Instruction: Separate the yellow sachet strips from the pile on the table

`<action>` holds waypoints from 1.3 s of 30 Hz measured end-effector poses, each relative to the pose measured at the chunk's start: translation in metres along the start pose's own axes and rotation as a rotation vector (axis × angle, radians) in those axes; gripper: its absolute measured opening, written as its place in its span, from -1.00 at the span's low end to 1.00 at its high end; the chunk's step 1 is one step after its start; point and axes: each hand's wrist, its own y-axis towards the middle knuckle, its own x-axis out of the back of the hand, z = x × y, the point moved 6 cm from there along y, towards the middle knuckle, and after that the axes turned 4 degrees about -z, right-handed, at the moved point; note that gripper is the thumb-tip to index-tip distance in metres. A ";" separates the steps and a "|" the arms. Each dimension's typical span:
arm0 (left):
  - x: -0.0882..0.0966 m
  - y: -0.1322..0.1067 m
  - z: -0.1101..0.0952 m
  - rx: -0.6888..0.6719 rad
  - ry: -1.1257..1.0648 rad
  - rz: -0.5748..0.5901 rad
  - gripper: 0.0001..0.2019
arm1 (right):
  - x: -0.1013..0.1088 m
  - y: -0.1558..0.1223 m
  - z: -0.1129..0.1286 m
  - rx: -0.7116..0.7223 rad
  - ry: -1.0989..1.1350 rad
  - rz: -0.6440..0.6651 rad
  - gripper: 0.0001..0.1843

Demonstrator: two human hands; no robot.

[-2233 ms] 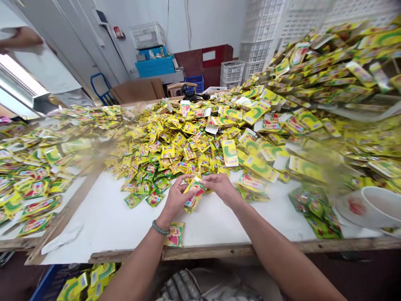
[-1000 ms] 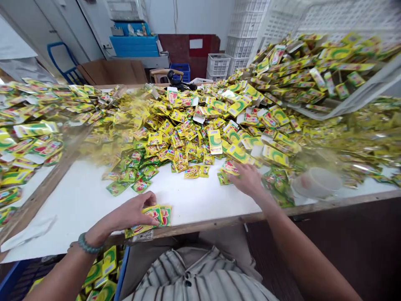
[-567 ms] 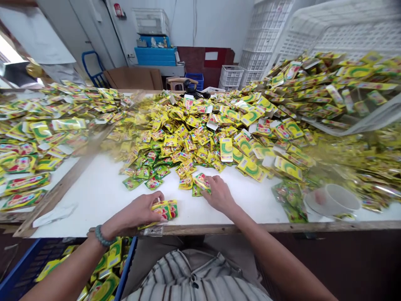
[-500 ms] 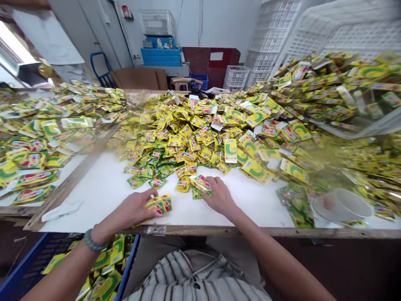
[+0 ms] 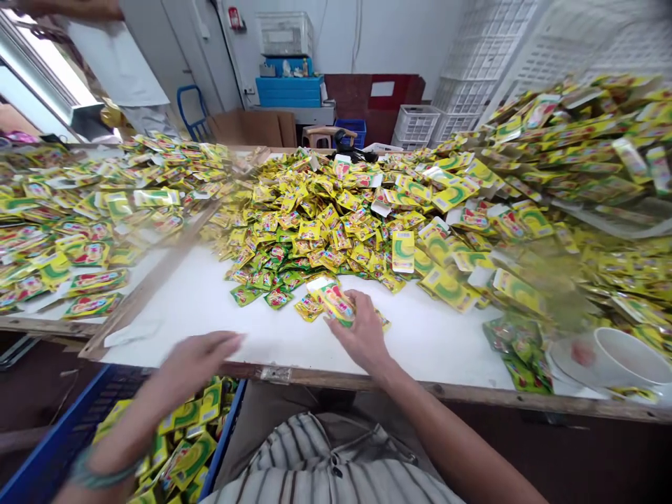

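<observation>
Bare white tabletop (image 5: 199,308) open in front of the sachet heap (image 5: 325,217), slanted wooden batten (image 5: 152,280) bounding it left of the heap, right hand (image 5: 362,336) clutching a sachet bundle (image 5: 336,302) at the heap's near edge, green sachets (image 5: 517,346) and white bowl (image 5: 612,364) blocking the way right of the heap

Sachets (image 5: 325,231): glossy, crinkled plastic film, catching the light across the heap. Surface (image 5: 210,308): smooth matt white sheet on top, with a rough, worn wooden edge (image 5: 420,388) along the near side. Near left, a blue crate (image 5: 47,455) of hard plastic; near right, a glossy white bowl (image 5: 624,350); striped shirt (image 5: 325,462) of soft matt cloth.
</observation>
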 end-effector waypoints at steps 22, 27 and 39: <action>-0.085 0.072 -0.005 0.077 -0.682 -0.067 -0.39 | -0.068 0.047 0.003 0.057 -0.546 0.426 -0.58; -0.092 0.084 -0.037 0.030 -0.731 0.017 -0.37 | -0.034 0.064 -0.027 -0.120 -0.162 0.321 -0.77; -0.137 0.109 -0.096 -0.139 -0.623 0.203 -0.54 | 0.011 0.085 -0.045 0.018 0.012 0.248 -0.75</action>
